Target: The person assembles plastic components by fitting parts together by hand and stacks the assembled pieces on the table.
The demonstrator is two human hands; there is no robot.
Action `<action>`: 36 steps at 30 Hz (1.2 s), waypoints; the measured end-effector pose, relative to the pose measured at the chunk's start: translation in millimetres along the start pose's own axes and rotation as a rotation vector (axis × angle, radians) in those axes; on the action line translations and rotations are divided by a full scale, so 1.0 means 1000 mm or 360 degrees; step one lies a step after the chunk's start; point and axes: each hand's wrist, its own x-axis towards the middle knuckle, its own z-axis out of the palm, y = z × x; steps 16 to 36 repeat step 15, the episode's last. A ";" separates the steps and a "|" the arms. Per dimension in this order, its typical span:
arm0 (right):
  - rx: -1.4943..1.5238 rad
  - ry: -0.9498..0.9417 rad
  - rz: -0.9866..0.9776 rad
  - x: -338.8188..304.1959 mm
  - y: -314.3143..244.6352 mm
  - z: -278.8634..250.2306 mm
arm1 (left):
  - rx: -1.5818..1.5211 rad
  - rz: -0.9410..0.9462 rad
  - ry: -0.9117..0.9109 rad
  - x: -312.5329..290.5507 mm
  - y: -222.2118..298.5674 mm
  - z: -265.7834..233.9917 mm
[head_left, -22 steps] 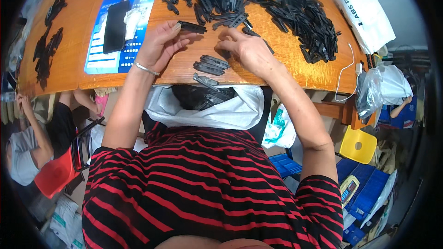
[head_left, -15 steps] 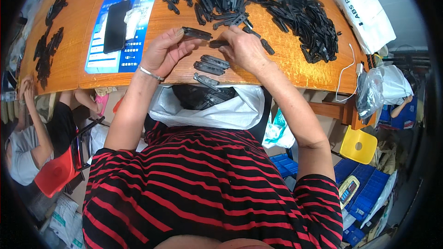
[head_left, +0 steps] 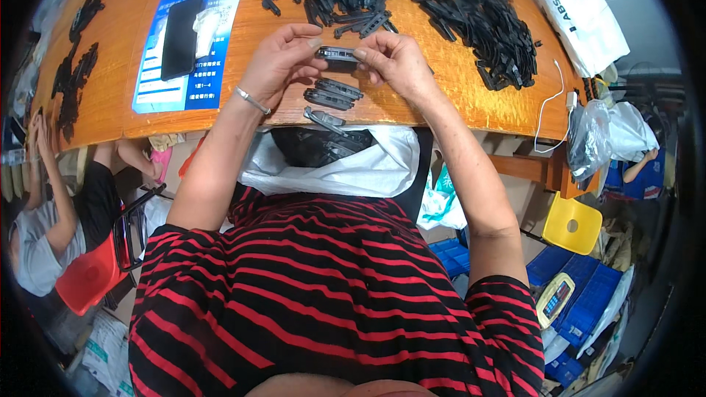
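Note:
My left hand (head_left: 283,62) and my right hand (head_left: 398,66) pinch opposite ends of a slim black plastic part (head_left: 338,54) above the wooden table (head_left: 279,121). Whether this is one piece or two pressed together, I cannot tell. Just below, nearer me, lie several similar black parts (head_left: 334,93) side by side. Another black part (head_left: 323,117) rests at the table's front edge. An open white sack (head_left: 386,169) sits at my lap, with black parts (head_left: 316,148) inside.
A large heap of black parts (head_left: 485,40) covers the far middle and right of the table. At left lies a blue printed sheet (head_left: 201,88) with a black phone (head_left: 181,40) on it. A white cable (head_left: 548,114) hangs off the right edge. A person (head_left: 51,213) sits at far left.
My right hand has turned and now grips the right end of the part my left hand holds. Both hands are nearly level, and the view has shifted slightly.

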 end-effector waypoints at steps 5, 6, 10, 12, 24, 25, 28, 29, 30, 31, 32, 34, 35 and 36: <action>0.0095 -0.0027 0.0218 0.000 0.011 0.001 | 0.0371 0.0045 0.0090 0.006 -0.010 0.016; 0.0129 -0.0013 0.0233 0.000 0.012 0.003 | 0.0393 0.0097 0.0102 0.008 -0.014 0.016; 0.0056 0.0022 0.0281 0.002 0.016 0.007 | 0.0616 0.0182 0.0144 0.015 -0.024 0.016; -0.0002 0.0036 0.0356 0.003 0.014 0.009 | 0.0837 0.0259 0.0206 0.020 -0.029 0.016; -0.0182 0.0034 0.0371 0.005 0.007 0.006 | 0.1228 0.0305 0.0265 0.025 -0.030 0.014; -0.0182 0.0034 0.0371 0.005 0.007 0.006 | 0.1228 0.0305 0.0265 0.025 -0.030 0.014; -0.0182 0.0034 0.0371 0.005 0.007 0.006 | 0.1228 0.0305 0.0265 0.025 -0.030 0.014; -0.0182 0.0034 0.0371 0.005 0.007 0.006 | 0.1228 0.0305 0.0265 0.025 -0.030 0.014; -0.0182 0.0034 0.0371 0.005 0.007 0.006 | 0.1228 0.0305 0.0265 0.025 -0.030 0.014; -0.0182 0.0034 0.0371 0.005 0.007 0.006 | 0.1228 0.0305 0.0265 0.025 -0.030 0.014; -0.0182 0.0034 0.0371 0.005 0.007 0.006 | 0.1228 0.0305 0.0265 0.025 -0.030 0.014; -0.0182 0.0034 0.0371 0.005 0.007 0.006 | 0.1228 0.0305 0.0265 0.025 -0.030 0.014; -0.0182 0.0034 0.0371 0.005 0.007 0.006 | 0.1228 0.0305 0.0265 0.025 -0.030 0.014; -0.0182 0.0034 0.0371 0.005 0.007 0.006 | 0.1228 0.0305 0.0265 0.025 -0.030 0.014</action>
